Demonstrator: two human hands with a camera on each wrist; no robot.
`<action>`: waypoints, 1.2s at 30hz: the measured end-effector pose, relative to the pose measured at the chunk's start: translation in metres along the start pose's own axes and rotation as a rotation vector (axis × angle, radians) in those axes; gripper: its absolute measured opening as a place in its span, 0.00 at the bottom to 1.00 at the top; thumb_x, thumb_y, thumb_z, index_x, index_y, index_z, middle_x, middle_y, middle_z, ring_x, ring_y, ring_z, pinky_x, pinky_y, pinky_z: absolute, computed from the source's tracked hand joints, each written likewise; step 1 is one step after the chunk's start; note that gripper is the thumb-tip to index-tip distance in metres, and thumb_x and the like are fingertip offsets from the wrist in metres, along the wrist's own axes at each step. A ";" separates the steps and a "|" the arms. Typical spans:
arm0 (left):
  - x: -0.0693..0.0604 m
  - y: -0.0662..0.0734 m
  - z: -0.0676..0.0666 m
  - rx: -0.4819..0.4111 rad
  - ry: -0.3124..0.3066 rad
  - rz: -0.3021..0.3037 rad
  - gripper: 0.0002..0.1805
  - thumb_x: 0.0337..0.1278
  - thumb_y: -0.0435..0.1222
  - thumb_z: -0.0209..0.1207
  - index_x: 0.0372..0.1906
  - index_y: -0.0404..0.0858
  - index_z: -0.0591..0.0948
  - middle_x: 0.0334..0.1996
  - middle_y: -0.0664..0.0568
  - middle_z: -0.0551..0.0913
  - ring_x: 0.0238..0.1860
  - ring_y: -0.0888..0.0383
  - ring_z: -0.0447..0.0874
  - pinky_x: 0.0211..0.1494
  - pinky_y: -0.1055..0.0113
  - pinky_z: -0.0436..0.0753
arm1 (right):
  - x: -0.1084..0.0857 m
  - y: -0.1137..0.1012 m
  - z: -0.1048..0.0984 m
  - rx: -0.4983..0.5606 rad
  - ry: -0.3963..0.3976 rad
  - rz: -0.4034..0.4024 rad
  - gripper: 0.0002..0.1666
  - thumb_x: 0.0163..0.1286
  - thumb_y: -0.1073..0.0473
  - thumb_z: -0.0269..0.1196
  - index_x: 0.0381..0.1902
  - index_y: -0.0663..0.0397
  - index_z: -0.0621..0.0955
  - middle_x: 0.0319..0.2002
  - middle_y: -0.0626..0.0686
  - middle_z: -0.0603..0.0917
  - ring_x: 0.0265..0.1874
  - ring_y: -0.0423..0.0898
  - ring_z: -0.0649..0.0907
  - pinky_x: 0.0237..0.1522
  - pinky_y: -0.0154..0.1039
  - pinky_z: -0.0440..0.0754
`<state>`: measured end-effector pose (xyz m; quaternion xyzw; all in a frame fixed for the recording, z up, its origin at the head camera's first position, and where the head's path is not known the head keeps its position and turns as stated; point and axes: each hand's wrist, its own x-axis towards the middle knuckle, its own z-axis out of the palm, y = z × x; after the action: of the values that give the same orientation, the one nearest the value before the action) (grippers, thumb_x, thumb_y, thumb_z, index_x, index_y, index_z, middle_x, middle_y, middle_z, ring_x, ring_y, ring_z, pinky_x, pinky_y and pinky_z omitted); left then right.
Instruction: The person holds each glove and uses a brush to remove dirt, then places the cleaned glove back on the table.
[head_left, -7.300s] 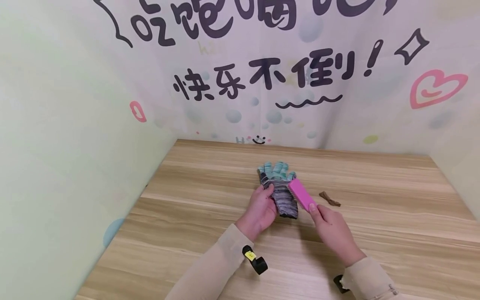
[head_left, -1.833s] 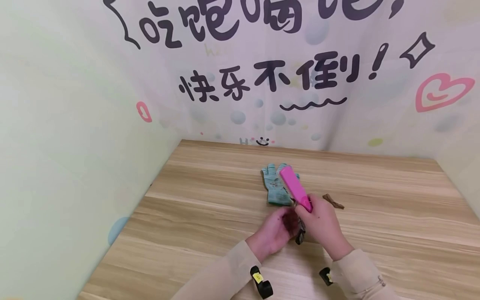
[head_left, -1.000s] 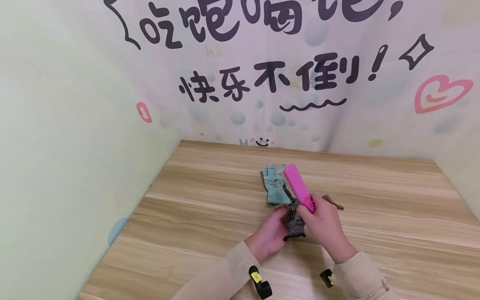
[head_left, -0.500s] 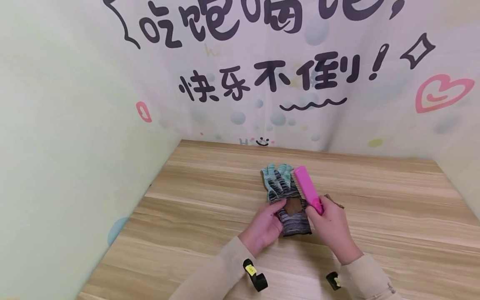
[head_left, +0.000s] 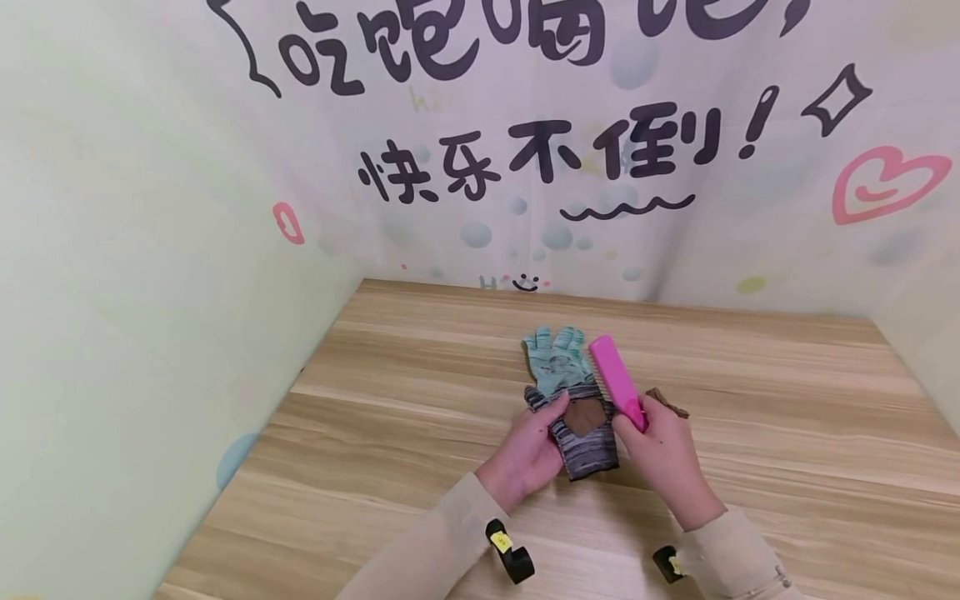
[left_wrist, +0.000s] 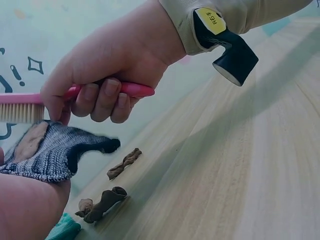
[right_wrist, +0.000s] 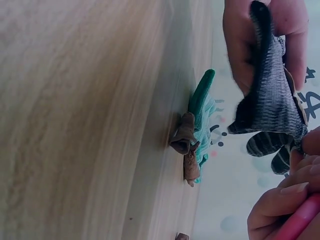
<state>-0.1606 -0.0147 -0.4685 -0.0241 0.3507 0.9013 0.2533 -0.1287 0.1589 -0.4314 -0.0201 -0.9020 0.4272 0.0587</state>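
Observation:
My left hand (head_left: 527, 457) holds a dark grey striped knitted glove (head_left: 591, 457) by its side, with the thumb on top. A flat brown patch (head_left: 583, 417) lies on the glove's upper face; what it is made of is unclear. In my right hand (head_left: 663, 450) is a pink brush (head_left: 618, 371), gripped by its handle. Pale bristles (left_wrist: 21, 112) point toward the glove in the left wrist view. Fingers of the right hand also meet the glove's edge. Behind, a teal glove (head_left: 553, 360) lies on the table, partly covered by the grey one in the head view.
A twisted brown strip (head_left: 669, 405) lies on the wooden table (head_left: 787, 433) beyond my right hand. The left wrist view shows another rolled brown piece (left_wrist: 106, 204) near the teal glove. Printed cloth (head_left: 450, 242) hangs along the table's back edge.
Held edge-on about a second ago, the grey glove now lies flatter with its brown patch facing up. Its fingers have since dropped from view behind, uncovering more teal glove. The brush shifted slightly right.

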 end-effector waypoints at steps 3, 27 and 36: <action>-0.001 0.001 0.000 0.004 0.000 0.003 0.29 0.76 0.43 0.52 0.73 0.34 0.64 0.55 0.51 0.83 0.59 0.58 0.82 0.76 0.54 0.71 | 0.000 0.001 0.000 -0.008 -0.011 0.010 0.08 0.66 0.63 0.58 0.28 0.57 0.70 0.19 0.50 0.68 0.17 0.41 0.67 0.15 0.31 0.65; -0.007 0.014 -0.003 0.002 -0.027 0.033 0.25 0.81 0.43 0.42 0.73 0.35 0.63 0.68 0.45 0.76 0.71 0.53 0.73 0.78 0.57 0.68 | -0.003 0.000 0.003 0.006 -0.009 -0.015 0.10 0.67 0.62 0.59 0.28 0.56 0.69 0.21 0.51 0.70 0.18 0.41 0.68 0.16 0.31 0.66; -0.006 0.014 0.003 -0.016 -0.057 0.005 0.29 0.81 0.46 0.38 0.77 0.36 0.59 0.76 0.44 0.66 0.78 0.49 0.60 0.83 0.56 0.58 | -0.008 -0.008 0.018 0.049 -0.097 -0.041 0.04 0.67 0.63 0.61 0.34 0.59 0.76 0.20 0.48 0.70 0.19 0.40 0.69 0.17 0.31 0.68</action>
<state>-0.1615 -0.0241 -0.4564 0.0006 0.3363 0.9049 0.2610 -0.1233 0.1393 -0.4378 0.0204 -0.8933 0.4484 0.0243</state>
